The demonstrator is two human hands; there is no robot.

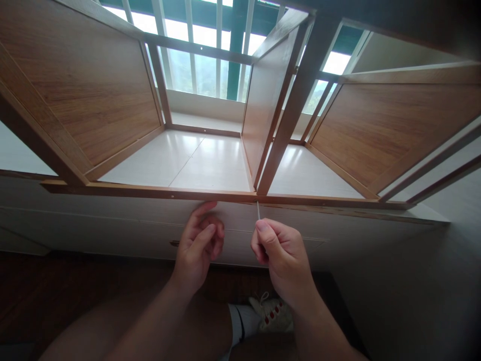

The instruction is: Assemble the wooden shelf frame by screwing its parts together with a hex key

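My right hand (280,250) is closed in a pinch around a thin metal tool (258,210) that looks like a hex key; its grip end is hidden in my fingers. The tool's tip meets the front face of the wooden bottom rail (210,194), just under the upright post (287,110). My left hand (199,240) is held to the left with nothing in it. Its index finger reaches up to the lower edge of the rail, while the other fingers are loosely curled.
The wooden frame holds a left panel (93,85), a middle divider panel (266,100) and a right panel (394,125). It stands on a white surface (143,160) before a barred window (203,55). Below are a white cabinet front (93,215) and a shoe (276,316).
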